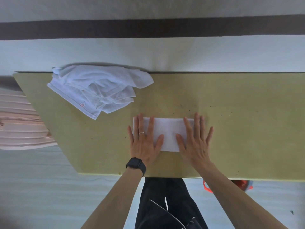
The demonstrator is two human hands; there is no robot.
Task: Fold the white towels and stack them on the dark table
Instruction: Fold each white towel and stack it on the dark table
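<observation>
Folded towel (166,133) lies lengthwise left-right under flat hands (170,142).

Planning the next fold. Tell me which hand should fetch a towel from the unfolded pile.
Left, probably. The left hand lies flat on the folded towel's left end, on the side nearer the unfolded pile at the table's far left. The right hand would have to cross over.

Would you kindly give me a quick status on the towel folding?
Left hand and right hand flat, pressing the folded towel. Unfolded towel pile waits far left on the table. Nothing in the way.
</observation>
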